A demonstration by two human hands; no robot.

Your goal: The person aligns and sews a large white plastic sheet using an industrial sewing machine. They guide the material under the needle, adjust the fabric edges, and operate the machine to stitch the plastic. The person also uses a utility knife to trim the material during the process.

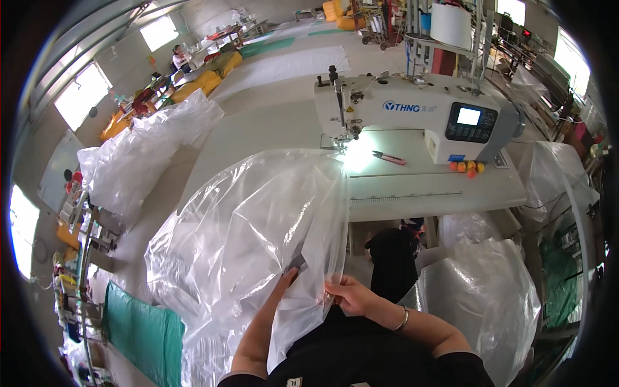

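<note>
We see a large clear plastic sheet (248, 213) between the centre and eight o'clock of the view; its upper part lies on the white table (412, 205), and the rest hangs toward the person. Our right hand (353, 297), near six o'clock, has its thumb and fingers clamped on the right edge of this sheet, and we wear a bracelet (403, 318) on that wrist. Our left hand (287, 281) is at nine o'clock from the right one, touching the sheet; plastic covers its fingertips, so we cannot tell whether its fingers are together or apart.

At one o'clock stands the white sewing machine (400, 106), with its lamp lit; the sheet's upper corner reaches near its needle, but we cannot tell if it is pressed there. To the right of this light, snips (389, 158) lie on the table, and farther, toward three o'clock, small orange and yellow balls (471, 174) rest below the control panel (472, 122).
</note>
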